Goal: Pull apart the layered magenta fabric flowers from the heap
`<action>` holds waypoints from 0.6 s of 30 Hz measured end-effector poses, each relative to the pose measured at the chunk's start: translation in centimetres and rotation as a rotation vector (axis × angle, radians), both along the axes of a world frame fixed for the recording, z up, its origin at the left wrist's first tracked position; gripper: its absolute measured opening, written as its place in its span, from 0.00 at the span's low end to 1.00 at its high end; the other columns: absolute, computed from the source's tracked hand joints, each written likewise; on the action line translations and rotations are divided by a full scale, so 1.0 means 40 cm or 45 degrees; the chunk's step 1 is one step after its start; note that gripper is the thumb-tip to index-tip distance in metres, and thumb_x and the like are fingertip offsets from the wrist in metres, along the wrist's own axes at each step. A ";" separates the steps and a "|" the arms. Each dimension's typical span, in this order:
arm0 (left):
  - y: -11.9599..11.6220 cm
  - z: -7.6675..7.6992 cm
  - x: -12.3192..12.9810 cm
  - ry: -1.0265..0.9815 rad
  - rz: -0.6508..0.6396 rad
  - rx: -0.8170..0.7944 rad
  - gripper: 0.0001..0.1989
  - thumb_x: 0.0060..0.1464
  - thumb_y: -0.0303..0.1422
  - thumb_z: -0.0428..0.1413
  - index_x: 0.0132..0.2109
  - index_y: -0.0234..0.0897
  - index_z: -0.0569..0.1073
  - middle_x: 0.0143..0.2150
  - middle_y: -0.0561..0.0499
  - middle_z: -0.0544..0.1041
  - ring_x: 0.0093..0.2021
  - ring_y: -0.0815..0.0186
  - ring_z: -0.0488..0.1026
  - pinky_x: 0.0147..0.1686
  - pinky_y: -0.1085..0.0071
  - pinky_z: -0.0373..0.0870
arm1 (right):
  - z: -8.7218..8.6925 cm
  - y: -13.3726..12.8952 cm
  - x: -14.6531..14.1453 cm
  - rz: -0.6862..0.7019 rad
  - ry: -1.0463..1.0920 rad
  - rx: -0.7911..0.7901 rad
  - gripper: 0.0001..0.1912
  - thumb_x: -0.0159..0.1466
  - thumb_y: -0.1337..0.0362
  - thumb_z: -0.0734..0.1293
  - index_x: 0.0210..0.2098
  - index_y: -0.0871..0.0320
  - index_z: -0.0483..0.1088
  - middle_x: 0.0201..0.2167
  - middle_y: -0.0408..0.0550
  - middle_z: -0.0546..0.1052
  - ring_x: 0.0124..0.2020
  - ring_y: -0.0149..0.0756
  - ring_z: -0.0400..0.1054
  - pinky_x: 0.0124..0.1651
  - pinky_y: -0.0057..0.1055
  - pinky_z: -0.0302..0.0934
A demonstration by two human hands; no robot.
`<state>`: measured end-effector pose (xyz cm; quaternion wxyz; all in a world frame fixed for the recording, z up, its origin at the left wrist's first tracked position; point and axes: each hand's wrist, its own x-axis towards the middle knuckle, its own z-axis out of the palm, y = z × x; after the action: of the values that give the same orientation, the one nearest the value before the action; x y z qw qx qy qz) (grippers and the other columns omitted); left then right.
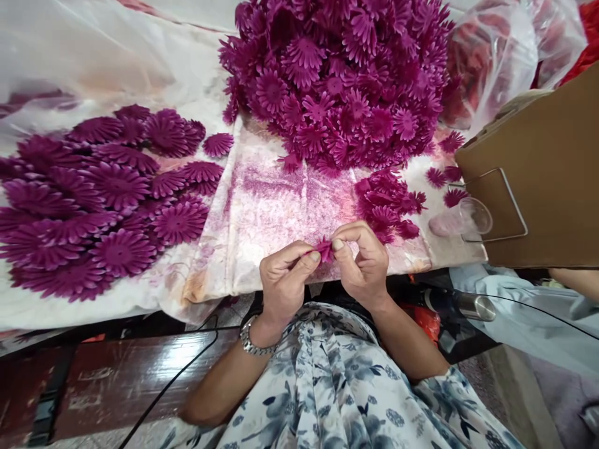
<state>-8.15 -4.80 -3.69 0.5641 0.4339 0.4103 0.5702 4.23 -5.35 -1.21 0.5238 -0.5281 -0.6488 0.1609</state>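
A small magenta fabric flower (324, 249) is pinched between my two hands just above the table's near edge. My left hand (286, 274) grips its left side with thumb and forefinger. On the other side, my right hand (361, 265) holds it between thumb and fingertips. Parts of the flower are hidden behind the fingers. Just beyond my right hand lies a small pile of magenta flower pieces (386, 199). Larger flat petal layers (116, 187) are heaped on the left. A tall mound of small magenta flowers (346, 81) rises at the back.
A stained white cloth (271, 206) covers the table. To the right stand a cardboard box (538, 174), a bent metal wire stand (515, 199) and a clear cup (475, 217) on its side. Clear plastic bags (496, 56) with red contents sit behind. Another person's leg (528, 312) shows at right.
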 end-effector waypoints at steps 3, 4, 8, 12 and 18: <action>0.004 0.008 -0.017 -0.153 0.143 0.025 0.07 0.46 0.31 0.60 0.23 0.35 0.75 0.17 0.56 0.65 0.18 0.74 0.59 0.18 0.76 0.55 | 0.002 0.019 0.040 -0.195 0.196 0.092 0.06 0.63 0.70 0.59 0.30 0.57 0.65 0.28 0.41 0.68 0.30 0.28 0.64 0.35 0.28 0.59; 0.005 0.009 -0.024 -0.189 0.181 0.052 0.06 0.46 0.30 0.60 0.23 0.36 0.75 0.17 0.56 0.65 0.18 0.74 0.59 0.18 0.76 0.55 | 0.005 0.025 0.057 -0.278 0.243 0.135 0.07 0.63 0.70 0.59 0.30 0.56 0.65 0.28 0.41 0.67 0.30 0.27 0.63 0.34 0.27 0.59; 0.009 -0.003 -0.037 -0.050 0.049 0.078 0.06 0.47 0.33 0.61 0.27 0.35 0.75 0.20 0.55 0.67 0.21 0.73 0.62 0.21 0.76 0.58 | 0.025 0.032 0.103 -0.106 0.177 -0.025 0.05 0.63 0.67 0.61 0.30 0.57 0.66 0.31 0.43 0.70 0.34 0.29 0.66 0.39 0.29 0.61; 0.013 -0.013 -0.028 0.151 -0.003 0.017 0.09 0.50 0.38 0.59 0.30 0.35 0.75 0.22 0.55 0.68 0.23 0.72 0.63 0.24 0.75 0.61 | 0.028 0.008 0.082 0.282 0.318 -0.268 0.04 0.64 0.66 0.61 0.32 0.57 0.65 0.44 0.49 0.72 0.45 0.34 0.68 0.49 0.37 0.62; 0.012 0.006 -0.021 0.298 -0.176 0.125 0.07 0.52 0.33 0.58 0.38 0.36 0.76 0.29 0.53 0.76 0.28 0.71 0.69 0.29 0.76 0.66 | 0.022 -0.006 0.047 0.258 0.079 -0.230 0.03 0.64 0.68 0.61 0.35 0.57 0.66 0.32 0.44 0.72 0.34 0.28 0.68 0.38 0.28 0.64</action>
<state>-8.98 -4.33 -3.46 0.5285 0.5517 0.4141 0.4947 6.10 -5.58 -0.35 0.4751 -0.4996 -0.6651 0.2870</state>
